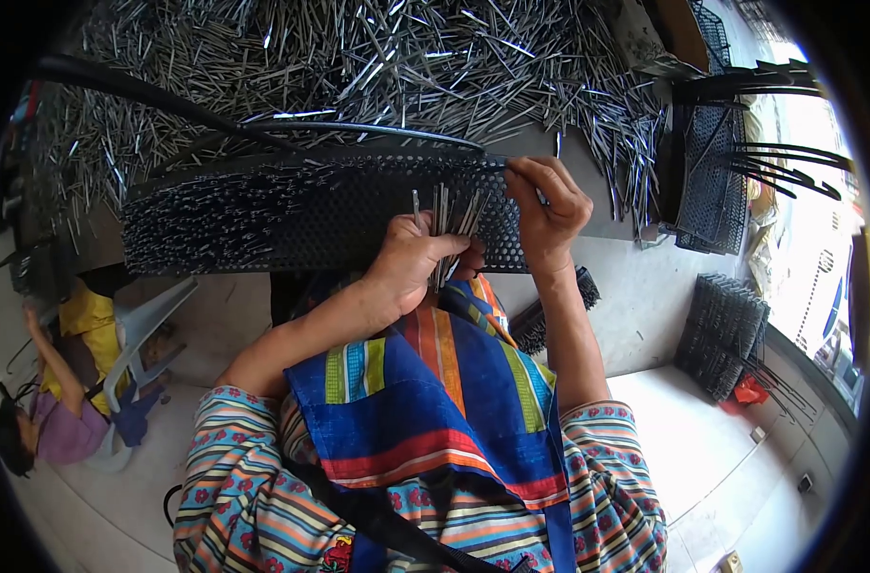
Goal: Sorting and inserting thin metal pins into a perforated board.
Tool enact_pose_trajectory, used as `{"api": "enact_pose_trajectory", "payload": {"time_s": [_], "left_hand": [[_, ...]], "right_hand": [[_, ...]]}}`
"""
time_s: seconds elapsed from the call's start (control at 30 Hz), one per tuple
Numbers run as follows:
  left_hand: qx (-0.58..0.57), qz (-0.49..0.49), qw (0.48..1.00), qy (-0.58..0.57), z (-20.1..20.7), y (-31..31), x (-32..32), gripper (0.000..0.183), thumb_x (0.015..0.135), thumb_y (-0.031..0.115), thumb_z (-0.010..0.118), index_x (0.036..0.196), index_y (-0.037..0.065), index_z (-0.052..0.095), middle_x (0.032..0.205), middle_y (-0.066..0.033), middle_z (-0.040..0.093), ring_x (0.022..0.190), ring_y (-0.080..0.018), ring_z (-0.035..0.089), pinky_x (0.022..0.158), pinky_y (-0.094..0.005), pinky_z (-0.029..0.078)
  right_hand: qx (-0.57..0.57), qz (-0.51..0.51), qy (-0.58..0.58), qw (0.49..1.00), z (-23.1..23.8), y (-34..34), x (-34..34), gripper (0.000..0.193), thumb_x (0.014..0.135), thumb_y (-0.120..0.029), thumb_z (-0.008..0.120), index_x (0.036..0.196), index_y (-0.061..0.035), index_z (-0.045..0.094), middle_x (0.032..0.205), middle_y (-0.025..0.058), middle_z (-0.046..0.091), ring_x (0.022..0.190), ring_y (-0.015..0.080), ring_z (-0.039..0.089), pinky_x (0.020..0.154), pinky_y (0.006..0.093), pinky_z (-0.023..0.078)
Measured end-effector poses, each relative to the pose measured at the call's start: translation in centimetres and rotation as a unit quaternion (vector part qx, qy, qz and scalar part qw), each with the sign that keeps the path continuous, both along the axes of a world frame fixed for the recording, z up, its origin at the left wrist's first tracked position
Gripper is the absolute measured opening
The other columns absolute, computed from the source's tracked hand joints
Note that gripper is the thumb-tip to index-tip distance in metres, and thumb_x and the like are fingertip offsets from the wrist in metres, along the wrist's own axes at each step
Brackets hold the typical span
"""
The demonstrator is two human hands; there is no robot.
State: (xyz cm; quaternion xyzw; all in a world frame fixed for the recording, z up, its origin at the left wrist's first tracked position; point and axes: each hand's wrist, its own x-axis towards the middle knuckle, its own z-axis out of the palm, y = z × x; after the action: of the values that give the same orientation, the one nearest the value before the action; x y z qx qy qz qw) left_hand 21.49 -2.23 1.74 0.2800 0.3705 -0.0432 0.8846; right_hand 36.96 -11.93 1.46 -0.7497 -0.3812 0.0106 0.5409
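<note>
Left hand is clamping a bundle of metal pins as ready supply, while right hand is pinching one pin at the perforated black panel.

Black perforated plate, silvery pins, striped multicoloured apron.

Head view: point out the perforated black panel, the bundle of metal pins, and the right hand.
perforated black panel [291, 215], head view, middle of face.
bundle of metal pins [446, 212], head view, upper shafts.
right hand [547, 205], head view, knuckles.

Left hand clutches metal pins; right hand at perforated plate.
</note>
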Motion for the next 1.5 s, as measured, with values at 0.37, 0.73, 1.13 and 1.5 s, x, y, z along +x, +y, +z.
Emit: {"api": "enact_pose_trajectory", "payload": {"time_s": [0.37,0.73,1.13,1.5], "left_hand": [[-0.005,0.04,0.999,-0.024,0.0,-0.2,0.3,0.009,0.085,-0.002,0.061,0.093,-0.002,0.066,0.082,-0.0118,0.07,0.068,-0.0191,0.067,0.06,-0.03,0.056],[0.055,0.014,0.998,-0.041,0.7,-1.0,0.7,0.01,0.087,-0.004,0.059,0.092,-0.003,0.067,0.08,-0.0115,0.069,0.067,-0.0167,0.068,0.059,-0.0267,0.057],[0.146,0.018,0.987,-0.069,0.7,-2.0,1.1,0.012,0.093,0.002,0.054,0.089,-0.003,0.063,0.079,-0.0074,0.068,0.07,-0.0116,0.067,0.062,-0.0238,0.057],[0.199,0.038,0.979,-0.015,0.7,0.7,-1.3,0.008,0.093,0.005,0.056,0.095,-0.001,0.061,0.082,-0.0103,0.068,0.069,-0.0163,0.068,0.063,-0.026,0.056]], "right_hand": [[-0.094,0.105,-0.173,0.975,1.7,1.1,0.9,0.011,0.072,0.004,0.072,0.082,0.0018,0.068,0.072,0.008,0.062,0.06,0.0162,0.061,0.054,0.0264,0.046],[-0.133,0.046,0.422,0.896,0.3,-2.2,-2.7,0.012,0.075,-0.004,0.075,0.071,-0.0016,0.063,0.063,-0.0002,0.058,0.053,0.007,0.05,0.047,0.022,0.036],[-0.073,0.001,0.48,0.874,1.2,-2.1,-2.8,0.024,0.079,-0.002,0.07,0.062,-0.0043,0.054,0.055,0.0006,0.055,0.043,0.0064,0.046,0.04,0.0212,0.031],[0.038,-0.096,0.41,0.906,0.2,-5.2,-2.8,0.01,0.083,0.0,0.067,0.075,0.0003,0.062,0.06,0.0014,0.057,0.046,0.0063,0.048,0.042,0.0205,0.035]]}}
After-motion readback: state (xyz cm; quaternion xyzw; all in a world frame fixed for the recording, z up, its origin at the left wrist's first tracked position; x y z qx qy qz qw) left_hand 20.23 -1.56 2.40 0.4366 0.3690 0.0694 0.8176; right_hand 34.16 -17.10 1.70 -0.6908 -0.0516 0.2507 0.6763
